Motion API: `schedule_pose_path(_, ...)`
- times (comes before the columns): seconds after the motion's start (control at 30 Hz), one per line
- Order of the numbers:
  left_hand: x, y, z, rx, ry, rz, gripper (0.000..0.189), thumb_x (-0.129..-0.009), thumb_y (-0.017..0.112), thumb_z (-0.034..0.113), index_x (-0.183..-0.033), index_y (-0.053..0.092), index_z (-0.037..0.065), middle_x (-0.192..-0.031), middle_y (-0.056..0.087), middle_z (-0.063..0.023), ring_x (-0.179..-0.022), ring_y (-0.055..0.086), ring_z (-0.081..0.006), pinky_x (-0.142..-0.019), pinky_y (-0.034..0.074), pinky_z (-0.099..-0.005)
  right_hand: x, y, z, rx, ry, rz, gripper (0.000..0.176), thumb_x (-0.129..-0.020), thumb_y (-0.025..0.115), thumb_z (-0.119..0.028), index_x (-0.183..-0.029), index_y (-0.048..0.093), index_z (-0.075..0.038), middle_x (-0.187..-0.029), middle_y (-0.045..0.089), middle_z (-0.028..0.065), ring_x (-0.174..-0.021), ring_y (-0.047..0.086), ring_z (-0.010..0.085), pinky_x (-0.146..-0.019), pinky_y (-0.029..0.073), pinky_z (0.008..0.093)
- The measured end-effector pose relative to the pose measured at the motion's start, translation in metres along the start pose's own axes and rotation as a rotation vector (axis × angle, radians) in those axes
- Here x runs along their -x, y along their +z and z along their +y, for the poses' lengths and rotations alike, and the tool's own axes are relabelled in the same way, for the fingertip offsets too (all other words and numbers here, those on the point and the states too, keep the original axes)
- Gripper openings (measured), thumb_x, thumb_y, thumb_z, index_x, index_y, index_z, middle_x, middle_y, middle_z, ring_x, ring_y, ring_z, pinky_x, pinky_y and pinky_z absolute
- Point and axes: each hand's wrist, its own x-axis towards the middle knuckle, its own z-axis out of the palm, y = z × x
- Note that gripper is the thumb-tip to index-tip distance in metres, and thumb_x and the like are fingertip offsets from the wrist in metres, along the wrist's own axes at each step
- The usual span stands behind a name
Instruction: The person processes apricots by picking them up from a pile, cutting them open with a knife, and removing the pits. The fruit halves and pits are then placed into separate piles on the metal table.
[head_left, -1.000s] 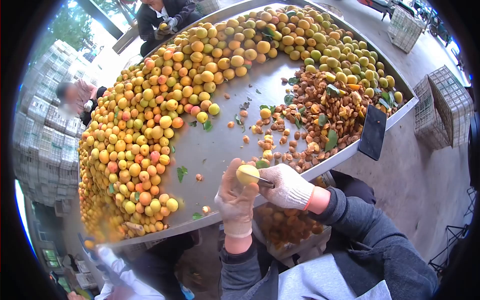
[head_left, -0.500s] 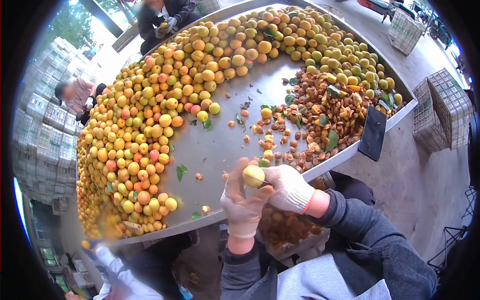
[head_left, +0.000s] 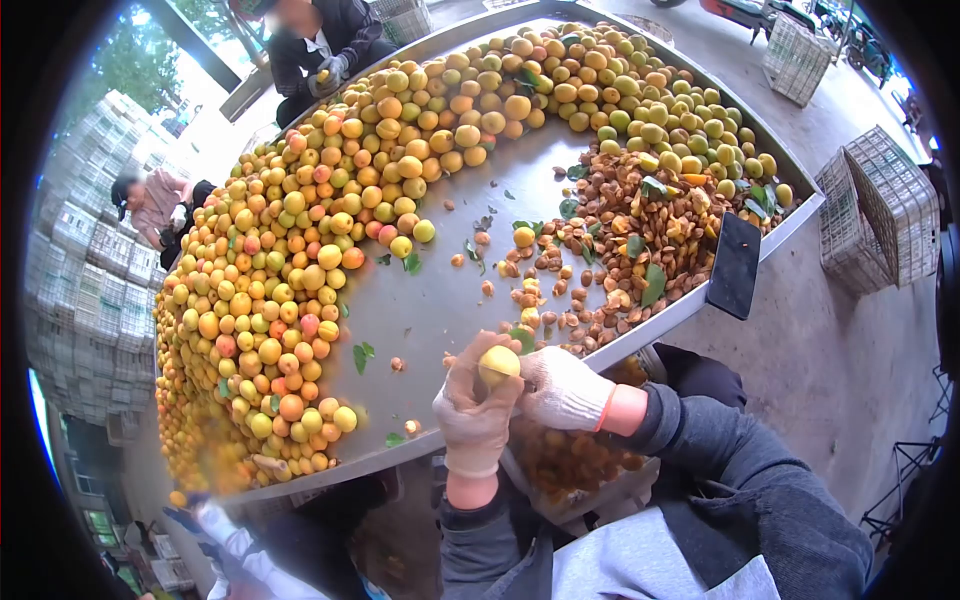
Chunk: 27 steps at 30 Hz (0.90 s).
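My left hand [head_left: 474, 412], in a pale glove, has its fingers wrapped round a yellow apricot [head_left: 499, 365] above the near edge of the metal table [head_left: 420, 310]. A groove line shows on the fruit. Close against it, my right hand [head_left: 568, 390], in a white knitted glove, is closed on a small knife; its blade is mostly hidden by the fingers now. Just beyond my hands lie apricot pits [head_left: 580, 302] and a few fruit pieces. Below, a container of apricot halves [head_left: 570, 460] is partly covered by my arms.
Whole apricots [head_left: 290, 270] are heaped along the table's left and far sides. A pit pile [head_left: 640, 225] lies at right, with a phone [head_left: 735, 265] on the rim. Plastic crates [head_left: 880, 210] stand on the floor. Other people [head_left: 320, 50] work around the table.
My two hands have shifted slightly left, and the apricot has turned in my left hand. The knife blade, seen against the fruit before, is now mostly out of sight. The view has shifted slightly.
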Motion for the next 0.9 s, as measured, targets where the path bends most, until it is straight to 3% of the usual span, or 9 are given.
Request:
schedule_pose_path(0.07, 0.002, 0.000, -0.007, -0.164, 0.145, 0.086, 0.049, -0.075, 0.076, -0.002, -0.120, 0.057, -0.003, -0.109, 0.064, -0.0104, -0.101, 0.061, -0.0180, -0.091, 0.049, -0.0300, 0.002, 0.004, -0.008, 0.301, -0.055, 0.296, 0.014, -0.078, 0.058, -0.006, -0.089, 0.066, -0.002, -0.073, 0.064, 0.0173, -0.070, 0.066, 0.0288, -0.064, 0.050, 0.0361)
schedule_pose_path(0.2, 0.003, 0.006, -0.007, -0.228, 0.186, 0.163, 0.052, -0.074, 0.079, 0.005, -0.120, 0.057, -0.005, -0.109, 0.064, -0.0155, -0.097, 0.063, -0.0226, -0.087, 0.051, -0.0312, 0.002, 0.002, -0.011, 0.283, -0.046, 0.307, 0.018, -0.078, 0.057, -0.007, -0.094, 0.065, -0.003, -0.071, 0.064, 0.0172, -0.070, 0.066, 0.0296, -0.064, 0.050, 0.0368)
schedule_pose_path(0.27, 0.002, 0.003, -0.001, -0.182, 0.065, 0.078, 0.048, -0.075, 0.076, -0.002, -0.120, 0.057, -0.003, -0.110, 0.064, -0.0117, -0.102, 0.061, -0.0191, -0.092, 0.049, -0.0308, -0.001, -0.004, -0.008, -0.063, 0.080, -0.002, 0.021, -0.079, 0.059, -0.006, -0.099, 0.063, -0.003, -0.077, 0.066, 0.0137, -0.074, 0.066, 0.0244, -0.068, 0.050, 0.0342)
schedule_pose_path(0.43, -0.006, -0.013, 0.004, 0.099, -0.079, -0.118, 0.048, -0.076, 0.073, -0.005, -0.121, 0.055, -0.006, -0.112, 0.063, -0.0155, -0.104, 0.062, -0.0243, -0.089, 0.052, -0.0351, -0.005, -0.011, -0.012, -0.593, 0.163, -0.274, 0.020, -0.079, 0.061, -0.003, -0.099, 0.063, 0.000, -0.089, 0.063, 0.0064, -0.086, 0.059, 0.0148, -0.075, 0.049, 0.0296)
schedule_pose_path(0.6, -0.007, -0.017, 0.001, 0.206, -0.105, -0.200, 0.051, -0.076, 0.072, -0.005, -0.123, 0.054, -0.007, -0.114, 0.063, -0.0185, -0.106, 0.062, -0.0274, -0.086, 0.055, -0.0380, -0.005, -0.003, 0.007, -0.582, 0.201, -0.320, 0.023, -0.077, 0.062, -0.002, -0.100, 0.063, -0.003, -0.076, 0.059, 0.0037, -0.067, 0.057, 0.0102, -0.056, 0.046, 0.0232)
schedule_pose_path(0.7, -0.005, -0.023, -0.002, 0.252, -0.154, -0.317, 0.052, -0.076, 0.073, -0.004, -0.125, 0.053, -0.007, -0.116, 0.062, -0.0195, -0.107, 0.061, -0.0289, -0.087, 0.054, -0.0400, -0.002, 0.008, 0.020, -0.688, 0.109, -0.446, 0.012, -0.087, 0.062, -0.009, -0.098, 0.063, -0.004, -0.078, 0.060, 0.0014, -0.074, 0.057, 0.0089, -0.063, 0.049, 0.0240)
schedule_pose_path(0.73, -0.004, -0.021, -0.002, 0.278, -0.108, -0.323, 0.053, -0.076, 0.073, -0.003, -0.125, 0.053, -0.006, -0.117, 0.061, -0.0197, -0.107, 0.061, -0.0295, -0.089, 0.054, -0.0404, 0.005, -0.007, -0.026, -0.748, 0.077, -0.375, 0.015, -0.081, 0.058, -0.008, -0.094, 0.066, -0.005, -0.060, 0.051, -0.0017, -0.049, 0.051, 0.0093, -0.044, 0.039, 0.0216)
schedule_pose_path(0.83, -0.003, -0.010, -0.009, 0.274, -0.003, -0.177, 0.055, -0.075, 0.075, 0.000, -0.125, 0.053, -0.005, -0.119, 0.061, -0.0200, -0.107, 0.062, -0.0305, -0.092, 0.052, -0.0406, 0.004, -0.020, -0.030, -0.370, 0.411, -0.367, 0.016, -0.083, 0.055, -0.011, -0.088, 0.068, -0.003, -0.060, 0.055, 0.0011, -0.054, 0.055, 0.0120, -0.051, 0.045, 0.0238)
schedule_pose_path(0.9, -0.007, -0.012, -0.011, 0.240, 0.048, -0.023, 0.056, -0.075, 0.077, 0.002, -0.125, 0.053, -0.003, -0.119, 0.060, -0.0200, -0.106, 0.062, -0.0309, -0.093, 0.051, -0.0404, 0.004, -0.022, -0.018, -0.238, 0.231, -0.254, 0.018, -0.083, 0.054, -0.012, -0.088, 0.069, -0.003, -0.061, 0.057, 0.0023, -0.055, 0.057, 0.0130, -0.055, 0.046, 0.0251)
